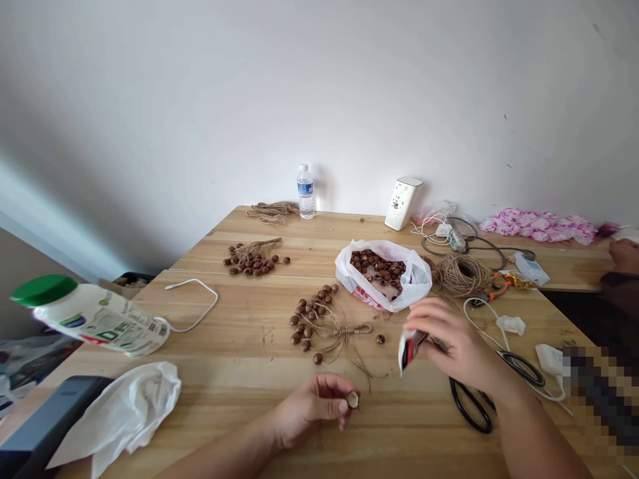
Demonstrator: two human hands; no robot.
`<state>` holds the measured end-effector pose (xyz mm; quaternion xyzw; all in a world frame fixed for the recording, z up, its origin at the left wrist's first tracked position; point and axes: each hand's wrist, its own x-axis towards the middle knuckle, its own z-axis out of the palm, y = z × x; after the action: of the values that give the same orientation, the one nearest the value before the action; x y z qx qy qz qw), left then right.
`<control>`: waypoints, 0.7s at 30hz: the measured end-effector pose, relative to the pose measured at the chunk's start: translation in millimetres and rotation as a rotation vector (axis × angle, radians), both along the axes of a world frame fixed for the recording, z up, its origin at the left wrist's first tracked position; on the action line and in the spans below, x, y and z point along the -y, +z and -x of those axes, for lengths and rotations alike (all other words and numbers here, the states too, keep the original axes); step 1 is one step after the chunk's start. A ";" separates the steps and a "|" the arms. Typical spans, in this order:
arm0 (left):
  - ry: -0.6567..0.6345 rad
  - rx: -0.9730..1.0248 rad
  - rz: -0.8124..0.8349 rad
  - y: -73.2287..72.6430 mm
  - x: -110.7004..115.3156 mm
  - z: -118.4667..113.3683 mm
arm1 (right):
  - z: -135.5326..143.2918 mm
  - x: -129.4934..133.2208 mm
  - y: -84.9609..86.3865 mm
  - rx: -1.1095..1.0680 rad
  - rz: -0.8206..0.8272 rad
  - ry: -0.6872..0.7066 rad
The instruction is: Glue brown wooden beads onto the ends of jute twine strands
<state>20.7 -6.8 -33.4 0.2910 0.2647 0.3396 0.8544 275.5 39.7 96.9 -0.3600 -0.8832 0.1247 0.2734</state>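
Note:
My left hand (322, 406) pinches a half nut shell (353, 399) between thumb and fingers, its pale hollow side facing up. My right hand (446, 336) grips a small red, black and white packet (410, 351), tilted downward over the table; its exact kind I cannot make out. Beyond the hands lies a bundle of round brown nuts (304, 319) on twine strands, joined to a wrapped twine cord (355, 329). One loose nut shell (380, 338) sits between that cord and my right hand. Behind my right hand, a white plastic bag (419, 283) stands open, full of brown shells.
A second nut bundle (254, 259), twine strands (272, 211) and a water bottle (306, 196) are farther back. At right are a twine coil (462, 274), black loops (469, 412) and cables. A green-lidded jar (120, 319) and white cloth (134, 406) occupy the left. Another person's hand (624, 254) shows far right.

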 end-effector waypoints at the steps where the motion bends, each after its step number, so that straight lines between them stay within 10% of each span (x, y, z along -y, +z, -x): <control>1: -0.025 0.008 -0.008 -0.5 0.7 0.3 | -3.6 -2.2 -5.4 0.133 -0.036 0.010; 8: -0.123 0.013 0.004 -3.1 5.1 -0.7 | -26.0 -3.9 -66.3 0.526 -0.302 0.060; 15: -0.041 0.024 0.073 0.7 1.6 -3.5 | 4.3 10.8 -48.9 0.321 -0.125 0.042; 21: 0.053 0.045 0.018 6.7 2.3 -4.3 | 63.1 4.7 -76.6 0.530 0.082 0.077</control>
<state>24.9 -9.1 -26.7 0.2685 0.2561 0.3661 0.8534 212.4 35.0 20.3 -0.3571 -0.9312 0.0719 0.0131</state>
